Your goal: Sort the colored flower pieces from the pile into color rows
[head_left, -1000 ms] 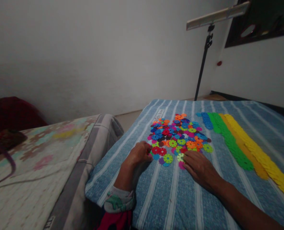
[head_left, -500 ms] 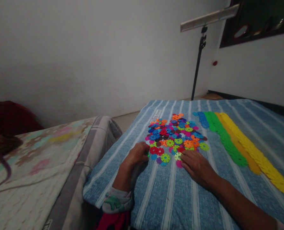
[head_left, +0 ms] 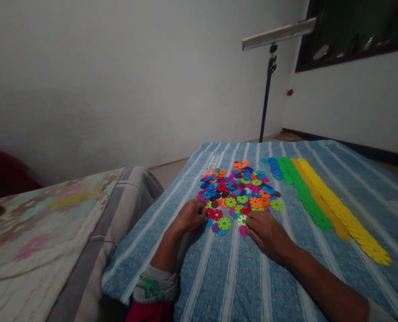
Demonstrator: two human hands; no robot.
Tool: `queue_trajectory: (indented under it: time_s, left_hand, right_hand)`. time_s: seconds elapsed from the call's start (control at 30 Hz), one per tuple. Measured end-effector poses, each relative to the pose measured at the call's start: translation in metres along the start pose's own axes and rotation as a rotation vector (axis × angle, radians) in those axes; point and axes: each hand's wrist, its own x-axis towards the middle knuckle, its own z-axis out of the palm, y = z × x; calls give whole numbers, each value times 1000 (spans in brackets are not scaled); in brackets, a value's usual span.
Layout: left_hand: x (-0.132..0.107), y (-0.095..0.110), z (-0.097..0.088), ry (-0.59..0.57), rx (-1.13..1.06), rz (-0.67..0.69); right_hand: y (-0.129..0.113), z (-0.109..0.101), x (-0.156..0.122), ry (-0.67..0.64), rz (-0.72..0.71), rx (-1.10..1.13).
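Note:
A heap of notched, flower-shaped plastic discs (head_left: 232, 188) in many colours lies on a blue striped cloth (head_left: 215, 277). My left hand (head_left: 189, 218) is at the heap's near left edge, fingers curled and closed, with a bit of green disc (head_left: 205, 215) showing at the fingertips. Two red discs (head_left: 216, 214) lie just right of it. At the near right edge, my right hand (head_left: 268, 230) rests low with fingers stretched out together. Its fingertips touch a pale green disc (head_left: 242, 220) beside a magenta disc (head_left: 243, 230); the thumb is hidden.
Overlapping discs form long rows at right: blue (head_left: 275, 168), green (head_left: 306, 197), orange (head_left: 319, 201) and yellow (head_left: 343, 208). A bed with a patterned cover (head_left: 51, 228) stands at left. Behind the cloth rises a black stand (head_left: 266, 98) with a bar lamp (head_left: 279, 34).
The whole view has shifted, so the hands, heap and rows appear further left. Both hands stay at nearly the same places by the heap, and the discs look unmoved.

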Motion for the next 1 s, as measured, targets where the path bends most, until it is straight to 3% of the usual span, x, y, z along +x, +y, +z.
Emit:
queue_trajectory:
  time_s: [0.1, 0.37, 0.57, 0.73, 0.9, 1.0]
  left_hand:
    - [4, 16, 6, 30, -134, 67]
    - [24, 70, 46, -102, -425, 265]
    - [32, 76, 72, -68, -587, 258]
    - [32, 65, 74, 15, -581, 158]
    - [34, 60, 71, 52, -524, 124]
    - [36, 60, 76, 44, -532, 152]
  right_hand:
    - [-1, 1, 2, 55, 26, 25]
    - [-5, -7, 15, 240, 179, 200]
    - [6, -14, 20, 182, 285, 197]
    - [42, -62, 4, -16, 190, -10]
    - [84, -127, -35, -191, 314, -294]
    - [93, -145, -53, -319, 366, -380]
